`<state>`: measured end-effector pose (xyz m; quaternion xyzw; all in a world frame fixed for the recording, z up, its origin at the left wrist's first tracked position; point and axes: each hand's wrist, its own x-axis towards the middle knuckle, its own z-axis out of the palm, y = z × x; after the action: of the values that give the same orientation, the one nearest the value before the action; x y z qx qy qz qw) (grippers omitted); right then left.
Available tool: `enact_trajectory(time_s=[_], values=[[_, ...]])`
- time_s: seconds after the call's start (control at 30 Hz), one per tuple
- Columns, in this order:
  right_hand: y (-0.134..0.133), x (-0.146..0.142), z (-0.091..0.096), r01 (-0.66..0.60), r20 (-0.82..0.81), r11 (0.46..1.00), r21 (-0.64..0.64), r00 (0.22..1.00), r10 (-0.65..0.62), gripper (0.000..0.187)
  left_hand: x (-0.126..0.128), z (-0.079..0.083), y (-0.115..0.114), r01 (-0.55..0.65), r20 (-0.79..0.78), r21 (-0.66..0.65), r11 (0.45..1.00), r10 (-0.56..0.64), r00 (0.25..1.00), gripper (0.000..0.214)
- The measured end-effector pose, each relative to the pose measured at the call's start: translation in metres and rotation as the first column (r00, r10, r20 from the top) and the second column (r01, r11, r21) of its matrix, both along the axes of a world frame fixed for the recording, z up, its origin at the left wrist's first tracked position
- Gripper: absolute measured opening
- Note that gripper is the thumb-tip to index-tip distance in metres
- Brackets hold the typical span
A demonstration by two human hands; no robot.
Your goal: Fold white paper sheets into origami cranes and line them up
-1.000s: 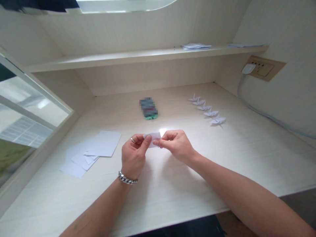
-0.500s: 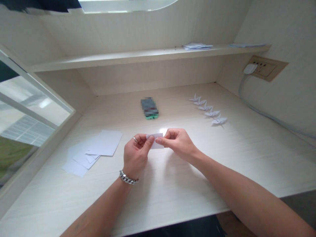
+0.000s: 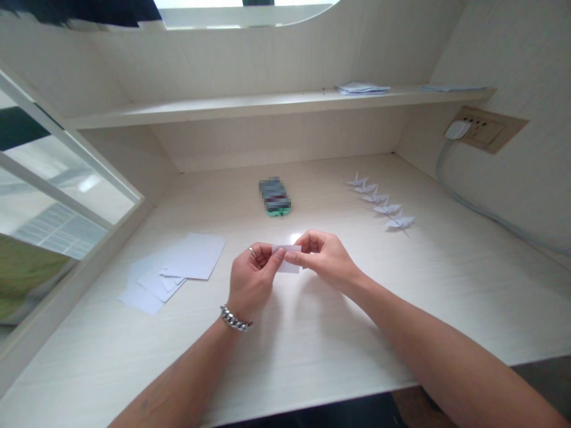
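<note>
A small folded piece of white paper (image 3: 289, 258) is held just above the pale wooden desk (image 3: 312, 333) between both hands. My left hand (image 3: 250, 282), with a ring and a metal bracelet at the wrist, pinches its left end with thumb and forefinger. My right hand (image 3: 326, 257) pinches its right end, fingers curled. A loose stack of white paper sheets (image 3: 176, 270) lies to the left of my left hand.
Several folded paper cranes (image 3: 381, 202) stand in a row at the back right. A dark phone-like object (image 3: 275, 196) lies behind the hands. A shelf (image 3: 250, 104) carries papers (image 3: 362, 88). A wall socket with plug and cable (image 3: 464, 134) is at right, a window (image 3: 49, 202) at left.
The view has shifted slightly, so everything sits a little lower and to the right in the picture. Both hands keep pinching the small paper, with the fingers closer together on it.
</note>
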<state>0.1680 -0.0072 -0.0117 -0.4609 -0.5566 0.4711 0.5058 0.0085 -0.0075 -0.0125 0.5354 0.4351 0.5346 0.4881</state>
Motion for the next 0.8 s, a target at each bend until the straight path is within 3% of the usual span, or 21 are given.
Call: enact_trajectory(time_s=[0.4,0.63,0.8], values=[[0.0028,-0.0024,-0.0023,0.016,-0.121,0.998,-0.062,0.992,-0.024,0.029,-0.0007,0.0013,0.0023,-0.054,-0.034,-0.028,0.998,0.053,0.998,0.021],[0.0004,-0.0032,-0.0031,0.099,0.083,0.994,0.048,0.991,-0.103,0.023,-0.0012,0.0006,0.0046,-0.053,0.003,-0.050,0.997,0.053,0.999,0.019],[0.0055,-0.0008,-0.0044,0.123,-0.118,0.991,-0.045,0.985,-0.127,0.034,-0.0028,-0.0008,0.0063,-0.092,0.014,-0.051,0.994,0.093,0.996,0.020]])
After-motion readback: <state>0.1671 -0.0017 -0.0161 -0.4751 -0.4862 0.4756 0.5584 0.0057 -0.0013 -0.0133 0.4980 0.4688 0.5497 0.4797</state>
